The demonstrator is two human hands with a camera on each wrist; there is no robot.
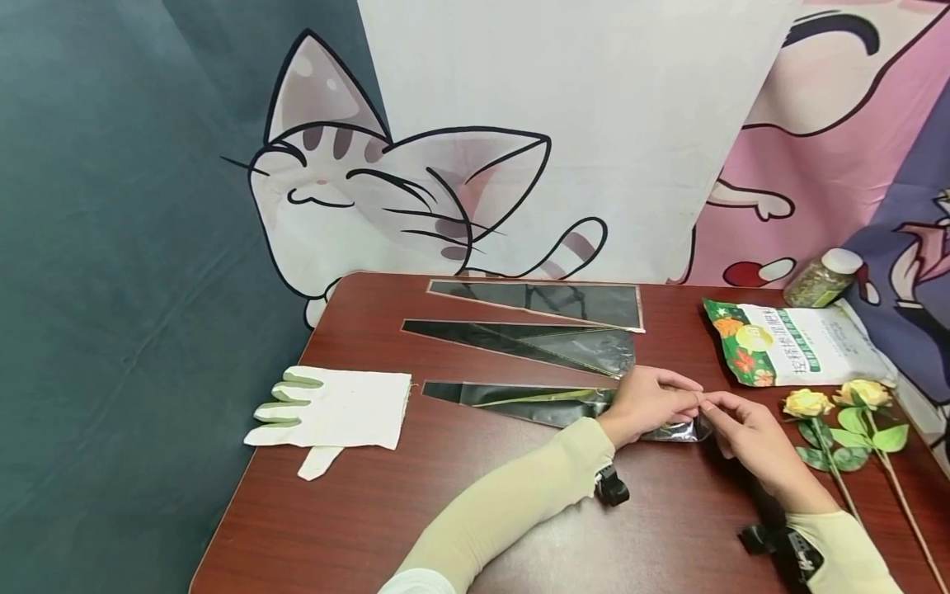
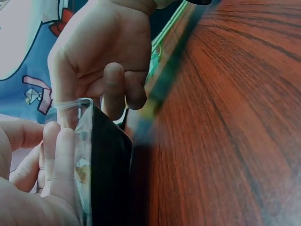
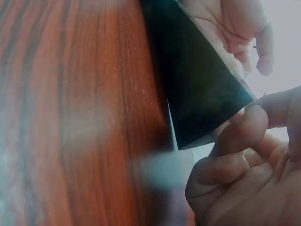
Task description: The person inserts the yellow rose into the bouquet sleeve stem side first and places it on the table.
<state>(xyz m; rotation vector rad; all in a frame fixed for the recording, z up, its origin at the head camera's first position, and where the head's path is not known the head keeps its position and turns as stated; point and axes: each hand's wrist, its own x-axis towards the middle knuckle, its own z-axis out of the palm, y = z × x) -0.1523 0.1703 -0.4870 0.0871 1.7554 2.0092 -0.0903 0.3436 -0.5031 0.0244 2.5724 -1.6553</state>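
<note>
The nearest of 3 long tapered flower sleeves (image 1: 519, 398), dark-backed with a clear front, lies on the table with a green stem showing inside. At its wide right end my left hand (image 1: 653, 404) pinches the film near the upper corner. My right hand (image 1: 757, 445) pinches the same edge from the right, thumb and forefinger meeting the left fingertips. In the left wrist view, a yellowish flower (image 2: 83, 174) shows through the clear side, next to my left fingers. The right wrist view shows the black back (image 3: 197, 75) and its corner at my right fingertips.
A middle sleeve (image 1: 512, 342) and a far sleeve (image 1: 564, 301) lie behind. White gloves (image 1: 349, 408) rest at the left. On the right are two yellow roses (image 1: 807, 403), a printed bag (image 1: 809, 342) and a white-lidded jar (image 1: 820, 280), near the table edge.
</note>
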